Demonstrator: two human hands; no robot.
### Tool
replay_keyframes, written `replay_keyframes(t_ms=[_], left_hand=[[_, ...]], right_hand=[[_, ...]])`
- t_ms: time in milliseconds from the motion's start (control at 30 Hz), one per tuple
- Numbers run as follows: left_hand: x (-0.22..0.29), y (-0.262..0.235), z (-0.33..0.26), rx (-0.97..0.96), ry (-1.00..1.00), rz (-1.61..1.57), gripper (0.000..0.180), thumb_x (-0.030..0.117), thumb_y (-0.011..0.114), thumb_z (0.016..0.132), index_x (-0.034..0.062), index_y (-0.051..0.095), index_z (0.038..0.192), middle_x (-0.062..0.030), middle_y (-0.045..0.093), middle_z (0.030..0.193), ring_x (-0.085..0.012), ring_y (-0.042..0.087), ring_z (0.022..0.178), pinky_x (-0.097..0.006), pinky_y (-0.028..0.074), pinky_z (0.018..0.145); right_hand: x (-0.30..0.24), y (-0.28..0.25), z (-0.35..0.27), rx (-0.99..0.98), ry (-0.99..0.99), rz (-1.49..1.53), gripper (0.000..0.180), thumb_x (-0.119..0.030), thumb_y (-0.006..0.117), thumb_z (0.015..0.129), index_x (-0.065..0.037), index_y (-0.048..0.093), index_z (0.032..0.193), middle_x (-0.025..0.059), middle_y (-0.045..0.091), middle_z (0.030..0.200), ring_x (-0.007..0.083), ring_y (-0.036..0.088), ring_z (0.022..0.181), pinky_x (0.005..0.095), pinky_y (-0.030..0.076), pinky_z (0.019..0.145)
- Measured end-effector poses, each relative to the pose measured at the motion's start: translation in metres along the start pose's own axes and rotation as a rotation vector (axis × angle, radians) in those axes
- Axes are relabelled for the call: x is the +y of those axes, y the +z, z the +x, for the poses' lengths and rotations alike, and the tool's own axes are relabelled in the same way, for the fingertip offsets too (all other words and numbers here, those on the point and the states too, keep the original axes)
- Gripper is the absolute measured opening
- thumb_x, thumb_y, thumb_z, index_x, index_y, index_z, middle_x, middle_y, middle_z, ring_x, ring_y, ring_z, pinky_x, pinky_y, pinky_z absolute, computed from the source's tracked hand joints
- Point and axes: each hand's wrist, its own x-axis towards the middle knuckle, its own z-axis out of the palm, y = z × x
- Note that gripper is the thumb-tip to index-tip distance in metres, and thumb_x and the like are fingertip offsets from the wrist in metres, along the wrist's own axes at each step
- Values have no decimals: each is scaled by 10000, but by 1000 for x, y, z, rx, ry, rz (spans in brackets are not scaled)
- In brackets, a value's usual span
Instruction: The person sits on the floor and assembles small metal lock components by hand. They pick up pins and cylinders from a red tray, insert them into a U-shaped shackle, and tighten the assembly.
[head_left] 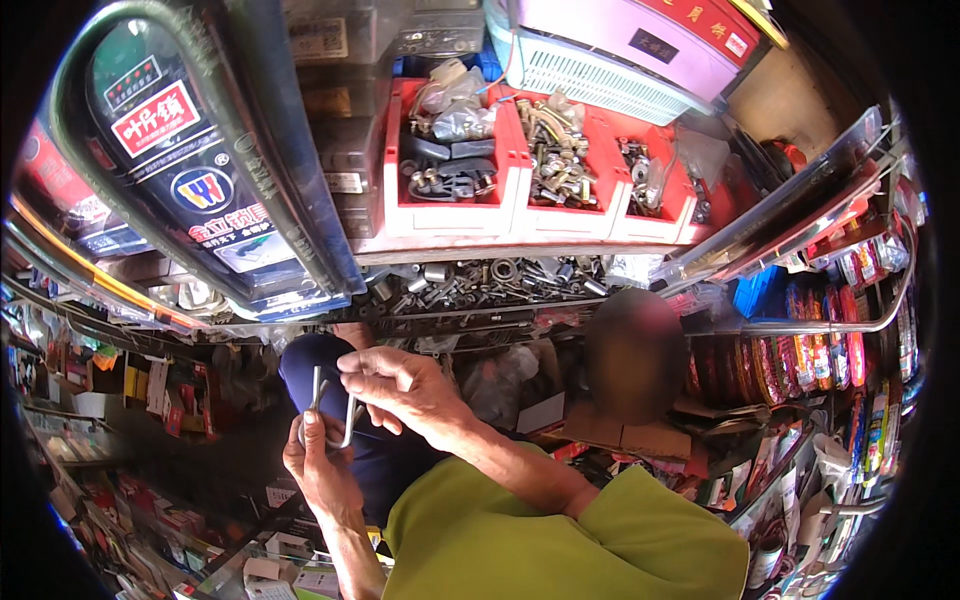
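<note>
A shiny metal rod [348, 432], bent into a U, is held upright in front of me, left of the middle. My left hand [318, 468] grips its lower bend, with the thumb pressed along one straight leg. From the right, my right hand [412, 392] reaches across with thumb and forefinger closed at the top of the other leg. The fingers hide that leg's end, and anything small between them does not show. Dark blue trousers [312, 362] are behind the hands.
Ahead stand red bins [520, 215] of small metal parts, above a tray of loose metal pieces [480, 280]. A large U-shaped lock in display packaging [200, 150] stands at the far left. At the right, a metal rail [800, 327] runs beside colourful coiled goods [800, 365].
</note>
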Motion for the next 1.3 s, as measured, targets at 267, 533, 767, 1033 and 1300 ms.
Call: replay_keyframes(t_ms=[267,533,767,1033,1300], left_hand=[[-8,5,-4,-40,-3,15,279,285,615,939,84,575,750,36,531,627,-16,404,499,-171,266,433],[-13,14,-12,-101,-22,136,308,323,619,932,56,587,783,13,549,639,-28,427,492,-167,318,430],[-41,36,-33,-213,-170,183,259,264,614,942,14,617,874,28,570,674,-49,504,579,-225,450,540],[-81,52,-64,-383,-293,168,284,263,626,941,-9,598,864,13,567,675,-48,500,620,-243,440,543],[-69,45,-49,-353,-193,303,342,312,638,929,-17,599,844,-5,565,619,-59,505,582,-243,414,529]], right_hand=[[9,-17,-3,-126,-166,82,225,-150,604,951,-50,641,1149,-32,533,643,32,443,513,196,330,440],[0,-43,-13,-120,-51,-33,217,-176,604,950,-27,662,1097,23,625,816,58,543,586,196,410,453],[18,-97,-46,104,178,-245,195,-218,671,904,-39,613,849,-17,495,600,53,424,482,226,297,419],[29,-152,-89,98,282,-51,175,-174,608,937,-2,613,963,9,528,654,65,451,487,220,333,442],[36,-147,-79,175,298,-215,330,-328,624,936,-4,622,874,21,561,653,57,470,481,224,336,416]])
